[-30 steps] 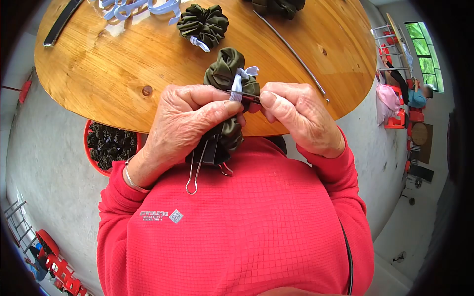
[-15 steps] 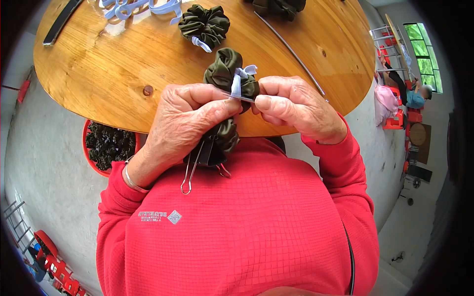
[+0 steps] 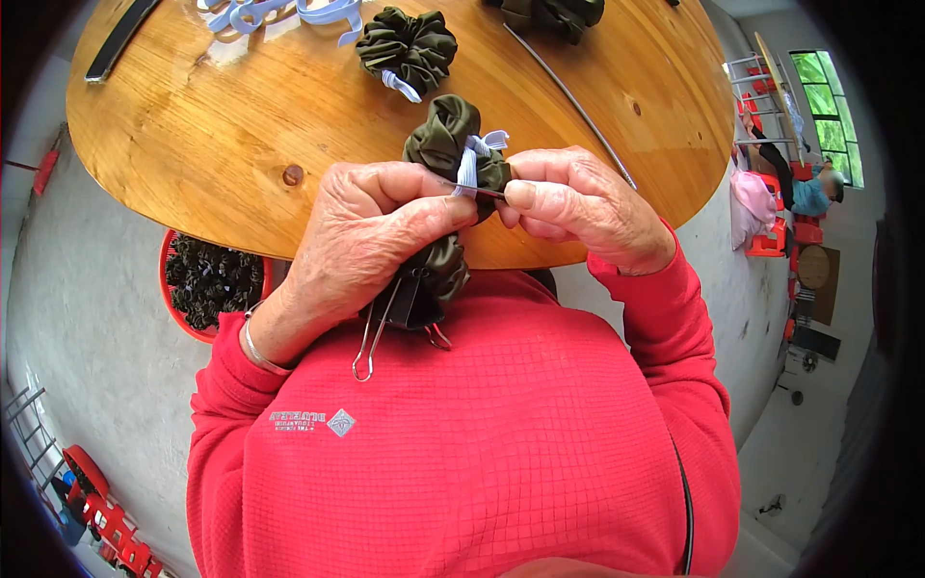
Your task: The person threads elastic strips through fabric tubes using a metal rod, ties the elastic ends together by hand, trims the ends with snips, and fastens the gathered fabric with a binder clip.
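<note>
A dark green fabric scrunchie, gathered in folds, is between my hands at the table's near edge. A pale elastic band runs across it, with a loose end sticking up. My left hand is closed, thumb and forefinger pinching the elastic and fabric. Between my thumbs lies a thin dark metal rod; my right hand pinches its right end beside the fabric. A large black binder clip with wire handles grips the lower fabric against my red top.
On the wooden table lie another green scrunchie, dark green fabric, pale elastic strips, a long metal rod and a black strip. Below left, a red basket holds many scrunchies. A person sits far right.
Both hands keep their grip with the scrunchie between them. The thin rod is tilted slightly differently across the elastic, and the view has shifted a little.
</note>
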The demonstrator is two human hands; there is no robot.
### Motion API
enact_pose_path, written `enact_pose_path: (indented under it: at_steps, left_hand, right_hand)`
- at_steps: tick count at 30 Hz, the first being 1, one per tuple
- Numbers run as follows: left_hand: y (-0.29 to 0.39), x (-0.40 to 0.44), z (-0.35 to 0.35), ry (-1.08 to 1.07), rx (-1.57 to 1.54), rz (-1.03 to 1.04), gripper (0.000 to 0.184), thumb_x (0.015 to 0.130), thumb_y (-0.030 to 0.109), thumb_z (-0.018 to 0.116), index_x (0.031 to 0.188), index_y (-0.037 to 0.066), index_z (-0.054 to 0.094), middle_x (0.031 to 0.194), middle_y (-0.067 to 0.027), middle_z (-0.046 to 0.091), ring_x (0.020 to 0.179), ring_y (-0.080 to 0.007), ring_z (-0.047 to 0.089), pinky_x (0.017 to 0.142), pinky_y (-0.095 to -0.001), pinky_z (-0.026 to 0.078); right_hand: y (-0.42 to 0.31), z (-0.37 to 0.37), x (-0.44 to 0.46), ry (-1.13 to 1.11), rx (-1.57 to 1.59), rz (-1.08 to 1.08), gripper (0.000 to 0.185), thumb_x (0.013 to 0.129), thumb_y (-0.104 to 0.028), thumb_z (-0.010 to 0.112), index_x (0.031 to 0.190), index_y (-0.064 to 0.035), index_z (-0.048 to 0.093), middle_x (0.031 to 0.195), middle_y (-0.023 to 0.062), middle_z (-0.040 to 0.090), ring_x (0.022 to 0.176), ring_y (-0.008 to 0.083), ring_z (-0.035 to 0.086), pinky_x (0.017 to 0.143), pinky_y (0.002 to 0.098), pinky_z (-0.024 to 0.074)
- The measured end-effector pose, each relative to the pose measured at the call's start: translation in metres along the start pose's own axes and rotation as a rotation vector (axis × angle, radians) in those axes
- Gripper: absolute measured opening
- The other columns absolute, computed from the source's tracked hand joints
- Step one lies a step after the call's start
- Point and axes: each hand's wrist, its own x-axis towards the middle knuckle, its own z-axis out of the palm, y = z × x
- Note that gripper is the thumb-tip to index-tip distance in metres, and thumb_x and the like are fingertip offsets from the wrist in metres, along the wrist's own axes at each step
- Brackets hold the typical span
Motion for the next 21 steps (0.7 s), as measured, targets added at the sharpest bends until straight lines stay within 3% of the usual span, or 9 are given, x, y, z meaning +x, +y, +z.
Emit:
enact_pose_path:
  at_steps: [21]
  left_hand:
    - [-0.001, -0.001, -0.001, 0.008, 0.005, 0.012, 0.014, 0.085, 0.012, 0.061, 0.082, -0.002, 0.064, 0.066, -0.0045, 0.06, 0.058, -0.0085, 0.056, 0.052, -0.0211, 0.045]
  right_hand:
    - [0.014, 0.004, 0.004, -0.013, 0.236, 0.022, 0.028, 0.087, -0.031, 0.059, 0.081, -0.0037, 0.058, 0.066, -0.0067, 0.045, 0.058, 0.0011, 0.036, 0.049, 0.0179, 0.0278]
